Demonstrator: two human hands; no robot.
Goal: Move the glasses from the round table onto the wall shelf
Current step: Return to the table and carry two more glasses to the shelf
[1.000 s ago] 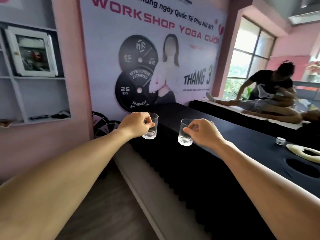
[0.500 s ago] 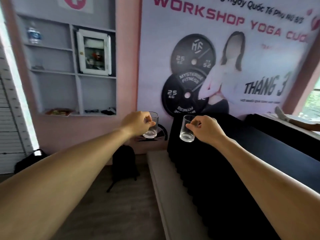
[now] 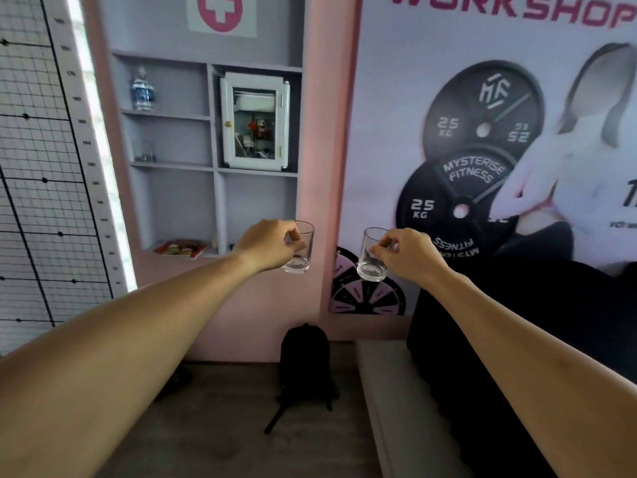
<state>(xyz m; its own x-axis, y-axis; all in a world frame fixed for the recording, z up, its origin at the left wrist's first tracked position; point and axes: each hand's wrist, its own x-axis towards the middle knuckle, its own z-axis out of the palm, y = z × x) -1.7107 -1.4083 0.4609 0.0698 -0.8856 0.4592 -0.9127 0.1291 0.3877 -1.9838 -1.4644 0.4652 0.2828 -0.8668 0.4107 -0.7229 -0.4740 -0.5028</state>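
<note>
A pink wall (image 3: 286, 305) is seen at centre, a poster (image 3: 482, 132) at upper right. A gridded chart (image 3: 41, 167) is hung at left. A black backpack (image 3: 305, 363) is set on the floor (image 3: 224, 426) at bottom centre.

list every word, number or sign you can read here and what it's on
"WORKSHOP": top of the wall banner, cut off at the edge.
"25 KG": both printed weight plates.
"MYSTERISE FITNESS": lower plate.
Pink cross sign: above the wall shelf.
Height chart numbers and water bottle label: too blurred.
</note>
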